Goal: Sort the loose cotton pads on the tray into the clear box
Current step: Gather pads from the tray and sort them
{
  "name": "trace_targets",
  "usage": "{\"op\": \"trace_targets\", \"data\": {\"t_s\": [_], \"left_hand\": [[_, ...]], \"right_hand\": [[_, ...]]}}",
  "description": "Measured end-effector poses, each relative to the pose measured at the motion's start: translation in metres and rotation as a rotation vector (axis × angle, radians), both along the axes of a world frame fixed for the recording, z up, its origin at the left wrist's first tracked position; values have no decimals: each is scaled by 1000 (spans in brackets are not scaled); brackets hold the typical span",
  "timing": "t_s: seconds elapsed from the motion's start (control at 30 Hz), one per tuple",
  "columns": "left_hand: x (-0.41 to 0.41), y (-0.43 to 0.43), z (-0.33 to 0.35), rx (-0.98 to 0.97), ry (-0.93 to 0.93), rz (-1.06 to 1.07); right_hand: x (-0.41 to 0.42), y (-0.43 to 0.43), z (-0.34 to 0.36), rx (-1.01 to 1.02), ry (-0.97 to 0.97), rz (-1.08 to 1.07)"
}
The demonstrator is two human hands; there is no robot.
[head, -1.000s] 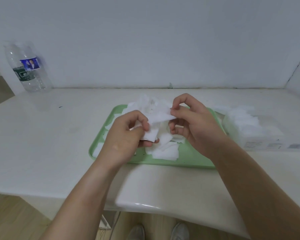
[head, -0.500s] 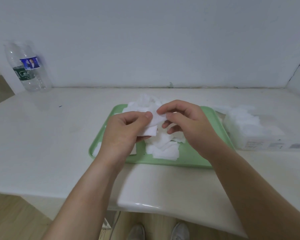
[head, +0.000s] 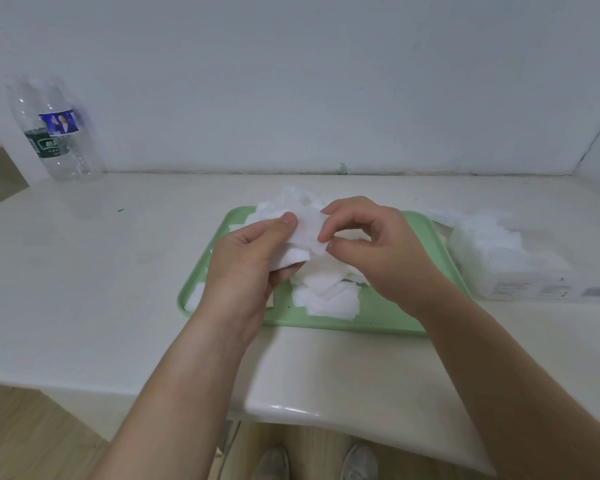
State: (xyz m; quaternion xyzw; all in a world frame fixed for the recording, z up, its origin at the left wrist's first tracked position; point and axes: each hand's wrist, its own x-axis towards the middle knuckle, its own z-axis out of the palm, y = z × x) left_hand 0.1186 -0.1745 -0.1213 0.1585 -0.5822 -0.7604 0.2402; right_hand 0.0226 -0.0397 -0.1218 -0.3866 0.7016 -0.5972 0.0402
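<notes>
A pale green tray lies on the white table with a heap of loose white cotton pads on it. Above the tray, my left hand grips a small stack of cotton pads between thumb and fingers. My right hand pinches the right edge of the top pad of that stack with thumb and forefinger. The clear box stands to the right of the tray, piled with white pads.
A clear plastic water bottle stands at the back left against the wall. The table's front edge curves just below the tray. The wall runs close behind, and a corner closes the right side. Shoes show on the wooden floor below.
My right hand has brought a pad from the pile onto the stack in my left hand and now pinches its edge. Both hands have stayed above the tray.
</notes>
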Motion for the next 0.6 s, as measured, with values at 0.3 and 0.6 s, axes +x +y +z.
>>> {"op": "trace_targets", "data": {"t_s": [0.3,0.6], "left_hand": [[-2,2,-5,-256,-33,57],[-13,-1,-10,96,-126,-53]], "right_hand": [[-6,0,-2,-181,-411,45],[-4,6,6,-367,-583,343]]}}
